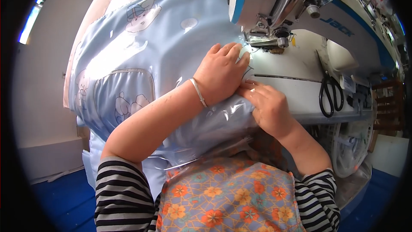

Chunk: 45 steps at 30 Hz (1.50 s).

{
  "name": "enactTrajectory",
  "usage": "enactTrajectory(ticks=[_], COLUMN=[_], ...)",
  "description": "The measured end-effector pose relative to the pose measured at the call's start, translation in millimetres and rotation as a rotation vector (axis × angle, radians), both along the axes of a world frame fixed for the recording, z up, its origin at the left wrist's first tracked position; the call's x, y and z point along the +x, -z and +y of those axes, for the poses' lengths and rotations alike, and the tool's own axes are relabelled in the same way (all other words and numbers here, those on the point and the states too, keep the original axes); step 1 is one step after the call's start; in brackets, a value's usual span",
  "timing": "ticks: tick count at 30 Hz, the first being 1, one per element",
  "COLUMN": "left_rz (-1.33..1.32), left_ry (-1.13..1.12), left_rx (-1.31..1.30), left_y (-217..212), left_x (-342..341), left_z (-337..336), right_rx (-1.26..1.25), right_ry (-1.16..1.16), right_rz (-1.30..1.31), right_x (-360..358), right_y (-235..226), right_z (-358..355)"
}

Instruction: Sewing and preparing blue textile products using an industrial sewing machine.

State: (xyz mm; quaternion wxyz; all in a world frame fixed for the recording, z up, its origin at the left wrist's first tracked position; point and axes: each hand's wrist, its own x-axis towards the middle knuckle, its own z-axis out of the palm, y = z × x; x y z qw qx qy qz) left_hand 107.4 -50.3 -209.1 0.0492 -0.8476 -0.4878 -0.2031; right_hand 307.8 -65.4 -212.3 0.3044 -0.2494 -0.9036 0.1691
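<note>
A shiny light-blue cloth (171, 51) with printed cartoon animals and a pocket-like panel is spread over the left of the sewing table. Clear, glossy film shows along its near edge. My left hand (221, 71) lies flat on the cloth, fingers stretched toward the presser foot area (266, 43) of a white and blue sewing machine (296, 4). Just nearer and to the right, my right hand (270, 107) pinches the cloth's right edge, its fingertips close to my left hand. Its thumb is mostly hidden. The needle itself is hard to make out.
Black-handled scissors (330, 96) lie on the table at the right of the machine bed. A clear plastic bag (349, 154) hangs below the table edge, near a wooden chair (388, 103). A white wall (51, 73) stands at the left, above a blue floor (64, 202).
</note>
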Motion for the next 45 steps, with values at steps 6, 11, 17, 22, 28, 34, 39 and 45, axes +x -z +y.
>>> enactTrajectory(ticks=[6, 11, 17, 22, 28, 34, 39, 45], left_rz=[-0.018, -0.089, -0.087, -0.042, 0.027, 0.012, 0.030, 0.034], left_ry=[-0.044, 0.010, -0.012, 0.042, 0.097, 0.056, -0.036, -0.060], left_rx=[-0.193, -0.095, -0.114, -0.200, -0.252, -0.371, -0.372, -0.243], left_y=[-4.6, 1.9, -5.6, -16.9, -17.2, -23.7, -23.6, -12.2], left_x=[-3.2, -11.1, -11.3, -18.6, -30.7, -22.6, -7.7, -5.5], left_z=[7.4, 1.4, 5.2, 6.7, 13.2, 5.6, -5.6, -11.1], right_rx=[-0.029, 0.060, 0.069, 0.143, 0.144, 0.064, 0.000, 0.016], right_ry=[-0.007, -0.045, -0.079, -0.039, 0.030, 0.006, 0.025, -0.057], right_rz=[0.025, -0.097, -0.225, -0.260, -0.269, -0.154, -0.067, 0.158], right_x=[-6.4, -3.9, 3.1, -16.9, -32.9, -30.4, -28.4, 51.6], right_y=[1.8, 0.2, -5.8, -4.5, 0.7, 2.7, 9.5, 15.3], right_z=[20.8, 15.2, -2.4, -15.7, -28.5, -27.2, -32.6, -50.8])
